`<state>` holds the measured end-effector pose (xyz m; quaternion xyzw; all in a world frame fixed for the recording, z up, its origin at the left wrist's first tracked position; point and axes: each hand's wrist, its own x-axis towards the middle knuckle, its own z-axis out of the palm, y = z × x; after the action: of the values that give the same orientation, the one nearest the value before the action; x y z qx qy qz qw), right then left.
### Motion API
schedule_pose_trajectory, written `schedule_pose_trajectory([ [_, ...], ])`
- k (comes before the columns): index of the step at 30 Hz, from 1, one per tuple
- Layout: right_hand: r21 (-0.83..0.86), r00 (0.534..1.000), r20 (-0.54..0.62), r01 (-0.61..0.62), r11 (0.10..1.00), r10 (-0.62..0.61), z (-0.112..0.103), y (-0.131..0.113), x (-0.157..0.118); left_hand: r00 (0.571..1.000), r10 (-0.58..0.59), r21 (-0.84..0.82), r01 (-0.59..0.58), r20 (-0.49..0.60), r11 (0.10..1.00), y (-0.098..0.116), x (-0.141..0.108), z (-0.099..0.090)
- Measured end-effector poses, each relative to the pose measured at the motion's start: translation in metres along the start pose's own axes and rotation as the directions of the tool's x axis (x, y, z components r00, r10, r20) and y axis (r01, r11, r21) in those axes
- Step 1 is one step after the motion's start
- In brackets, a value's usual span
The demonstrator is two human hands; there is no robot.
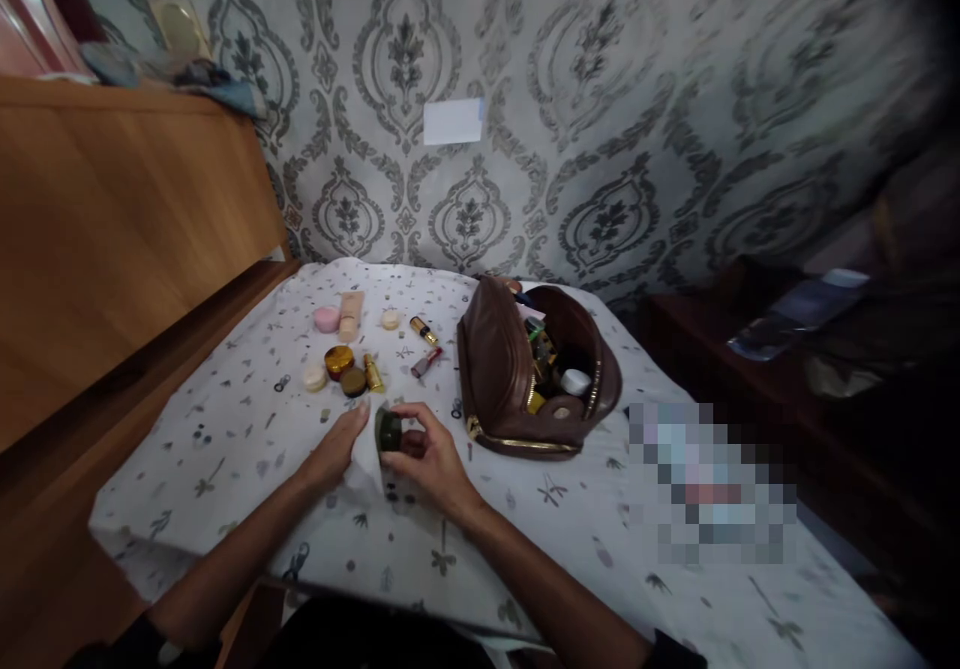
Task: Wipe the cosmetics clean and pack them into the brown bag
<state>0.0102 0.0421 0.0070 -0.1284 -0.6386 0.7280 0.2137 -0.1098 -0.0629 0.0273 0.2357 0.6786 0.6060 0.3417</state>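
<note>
Near the front middle of the table, my right hand (439, 464) grips a small dark green jar (389, 431) between thumb and fingers. My left hand (341, 447) is closed on a white wipe or cloth (365, 459), which lies against the jar's left side. Just beyond the hands lie a dark gold-brown jar (353, 381), an amber jar (340, 360), a small gold tube (373, 373) and a cream-coloured round pot (314, 378). To the right, a brown cosmetic bag (495, 359) stands unzipped, packed with items including a white-lidded jar (576, 381).
Farther back are a pink round pot (326, 319), a beige tube (350, 315), a small cream pot (390, 320), a black-and-gold lipstick (424, 329) and a reddish tube (427, 362). A blurred-out item (709, 484) lies at right. A wooden cabinet (127, 229) borders the left.
</note>
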Motion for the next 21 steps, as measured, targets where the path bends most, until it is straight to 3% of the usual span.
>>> schedule_pose_trajectory([
  [3,-0.205,0.982,-0.045,0.169,0.964,-0.182,0.0,0.004,-0.003,1.0,-0.005,0.077,0.007,-0.027,0.997,-0.003,-0.001,-0.001],
  [7,-0.448,0.916,0.028,0.369,0.814,-0.4,-0.002,0.004,-0.009,0.998,-0.052,0.136,0.049,0.023,0.989,-0.009,0.003,-0.006],
  [16,-0.746,0.889,0.178,0.402,0.531,-0.423,-0.004,0.004,-0.016,0.997,-0.048,0.234,0.033,0.061,0.972,0.0,0.006,-0.009],
  [21,-0.8,0.889,0.202,0.392,0.453,-0.412,-0.004,0.004,-0.017,0.992,-0.085,0.231,0.06,0.099,0.971,-0.006,0.011,-0.013],
])
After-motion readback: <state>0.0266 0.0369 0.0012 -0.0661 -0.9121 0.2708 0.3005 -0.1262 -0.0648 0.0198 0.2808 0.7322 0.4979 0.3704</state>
